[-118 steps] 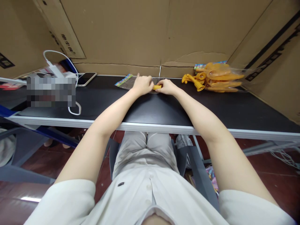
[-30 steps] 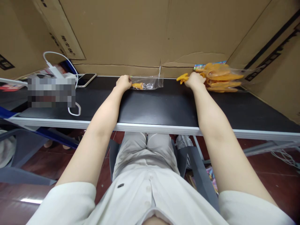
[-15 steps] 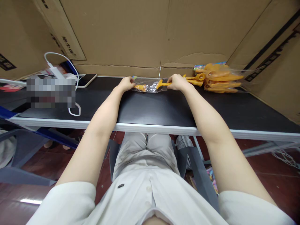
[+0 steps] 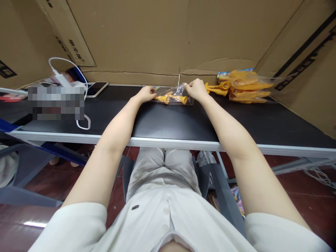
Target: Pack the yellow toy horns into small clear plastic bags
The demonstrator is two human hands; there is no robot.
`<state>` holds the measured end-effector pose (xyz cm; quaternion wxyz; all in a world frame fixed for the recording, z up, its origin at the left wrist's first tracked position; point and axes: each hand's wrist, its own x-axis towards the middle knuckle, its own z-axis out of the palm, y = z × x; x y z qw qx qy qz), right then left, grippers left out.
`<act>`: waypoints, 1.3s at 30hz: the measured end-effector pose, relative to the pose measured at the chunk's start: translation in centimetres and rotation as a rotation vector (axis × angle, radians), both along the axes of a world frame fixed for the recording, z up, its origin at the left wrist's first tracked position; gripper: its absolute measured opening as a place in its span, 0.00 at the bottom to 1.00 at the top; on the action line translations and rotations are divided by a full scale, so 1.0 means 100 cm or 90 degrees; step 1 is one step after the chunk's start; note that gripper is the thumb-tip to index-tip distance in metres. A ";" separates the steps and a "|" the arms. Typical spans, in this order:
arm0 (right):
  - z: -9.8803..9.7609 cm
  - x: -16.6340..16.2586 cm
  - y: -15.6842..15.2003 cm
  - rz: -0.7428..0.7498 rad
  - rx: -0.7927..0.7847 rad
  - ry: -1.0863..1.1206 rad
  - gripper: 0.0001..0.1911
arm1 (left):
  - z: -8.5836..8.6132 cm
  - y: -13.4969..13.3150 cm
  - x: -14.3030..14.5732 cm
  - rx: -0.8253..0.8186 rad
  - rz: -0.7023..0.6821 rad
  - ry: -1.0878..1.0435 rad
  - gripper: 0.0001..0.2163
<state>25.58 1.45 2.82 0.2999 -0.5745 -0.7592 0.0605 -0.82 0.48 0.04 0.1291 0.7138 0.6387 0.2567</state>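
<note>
A small clear plastic bag [image 4: 173,95] lies near the back of the black table [image 4: 168,122]. Two orange toy horns [image 4: 172,99] are inside it. My left hand [image 4: 147,93] is closed on the bag's left end. My right hand [image 4: 194,89] pinches the bag's right end, which is lifted a little off the table. Just right of that hand lie loose orange horns [image 4: 217,88] and a pile of packed bags of orange toys [image 4: 245,86].
A phone [image 4: 96,88] and a white charger with its cable [image 4: 68,75] sit at the back left. Cardboard sheets [image 4: 168,38] wall the table at the back and on both sides. The table's metal front edge [image 4: 168,142] runs above my lap.
My right hand reached to the orange pile, brought a second horn back and put it into the bag. It now grips the bag's right end. My left hand stayed on the bag.
</note>
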 end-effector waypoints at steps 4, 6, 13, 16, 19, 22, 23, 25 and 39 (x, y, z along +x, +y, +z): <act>0.008 0.008 -0.002 0.027 -0.058 -0.055 0.19 | 0.000 0.000 0.000 0.004 -0.006 0.015 0.16; 0.011 0.010 -0.004 0.068 -0.125 -0.110 0.18 | 0.000 0.000 0.000 0.007 -0.010 0.019 0.15; 0.004 0.008 -0.007 0.133 -0.211 -0.218 0.13 | 0.000 0.001 -0.001 0.014 -0.036 0.049 0.17; -0.009 0.001 -0.004 0.148 -0.171 -0.096 0.09 | 0.001 0.001 -0.001 0.025 -0.053 0.048 0.17; -0.021 -0.008 0.000 0.151 -0.130 0.023 0.10 | 0.002 0.000 0.000 0.027 -0.069 0.055 0.18; -0.029 -0.013 0.004 0.120 -0.113 0.087 0.13 | 0.002 0.002 0.001 0.013 -0.072 0.072 0.20; -0.030 -0.014 0.004 0.117 -0.113 0.109 0.16 | 0.001 0.003 0.000 0.009 -0.075 0.076 0.21; -0.032 -0.015 0.006 0.119 -0.122 0.155 0.20 | -0.001 0.005 0.000 0.003 -0.083 0.075 0.22; -0.035 -0.021 0.001 0.202 -0.124 0.241 0.27 | 0.000 0.005 0.001 -0.029 -0.103 0.090 0.27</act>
